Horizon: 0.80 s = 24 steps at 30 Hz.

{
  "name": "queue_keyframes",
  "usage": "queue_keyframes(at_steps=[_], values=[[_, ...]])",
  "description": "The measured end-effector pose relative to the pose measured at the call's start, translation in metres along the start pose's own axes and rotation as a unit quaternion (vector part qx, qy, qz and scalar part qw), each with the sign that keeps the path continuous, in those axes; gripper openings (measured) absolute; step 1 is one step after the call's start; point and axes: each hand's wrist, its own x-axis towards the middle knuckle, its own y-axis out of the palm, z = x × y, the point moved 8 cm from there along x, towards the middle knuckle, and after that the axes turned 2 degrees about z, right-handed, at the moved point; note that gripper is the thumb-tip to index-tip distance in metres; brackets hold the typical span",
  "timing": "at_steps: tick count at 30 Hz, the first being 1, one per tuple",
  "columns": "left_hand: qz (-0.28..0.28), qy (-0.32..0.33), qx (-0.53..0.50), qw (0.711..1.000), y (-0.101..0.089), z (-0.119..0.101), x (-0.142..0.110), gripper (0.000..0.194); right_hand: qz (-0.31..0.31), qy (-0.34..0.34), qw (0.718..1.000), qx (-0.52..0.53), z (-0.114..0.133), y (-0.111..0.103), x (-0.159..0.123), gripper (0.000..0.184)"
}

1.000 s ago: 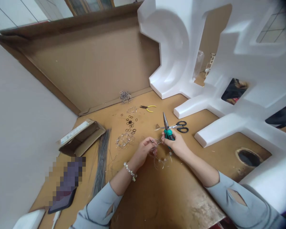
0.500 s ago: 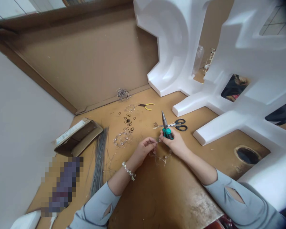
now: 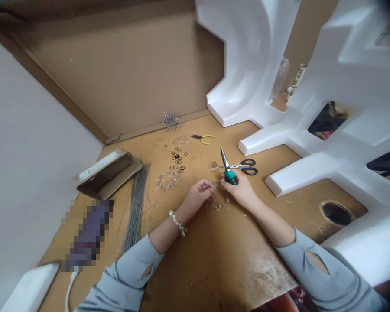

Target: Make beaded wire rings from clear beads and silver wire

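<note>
Item, in work: one thin wire piece with clear beads [image 3: 220,207], held between the hands over the near-middle of the counter [image 3: 195,268].
Left hand [image 3: 197,195]: fingertips pinched on the wire.
Right hand [image 3: 243,190]: wrapped round green-handled pliers [image 3: 230,177], nose pointing far; fingertips close to the wire, contact unclear.
Progress, as judged: part-way; several beads already sit on the wire, while loose ends stick out, apparently unfastened. Bead count too small to tell.
Far left of the hands: a second beaded wire ring [image 3: 166,187], lying flat; beyond it, small dark rings [image 3: 177,157], grouped loosely.
Left: straight wire bundle [image 3: 136,208], beside an open carton [image 3: 110,175].
Far: yellow-handled cutters [image 3: 203,138].
Just beyond the pliers: black-handled scissors [image 3: 238,166].
</note>
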Motion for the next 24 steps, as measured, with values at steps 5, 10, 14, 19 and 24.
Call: queue_keyframes(at_steps=[5,10,14,19,24], values=[[-0.020,0.000,-0.005,1.000,-0.007,0.003,0.005,0.017,-0.008,-0.010,0.990,-0.142,0.015,-0.007,-0.008,0.021],[-0.022,0.001,-0.023,0.999,-0.011,0.003,0.007,0.010,0.014,-0.069,0.932,-0.357,0.041,-0.016,-0.033,0.027],[0.004,0.003,-0.037,0.999,-0.011,0.003,0.009,0.009,0.051,-0.084,0.814,-0.573,0.044,-0.014,-0.054,0.027],[0.014,-0.001,-0.053,0.999,-0.011,0.004,0.009,0.010,0.048,-0.088,0.735,-0.670,0.041,-0.012,-0.061,0.018],[0.025,-0.001,-0.062,0.998,-0.010,0.005,0.009,0.013,0.034,-0.103,0.732,-0.673,0.041,-0.011,-0.063,0.017]])
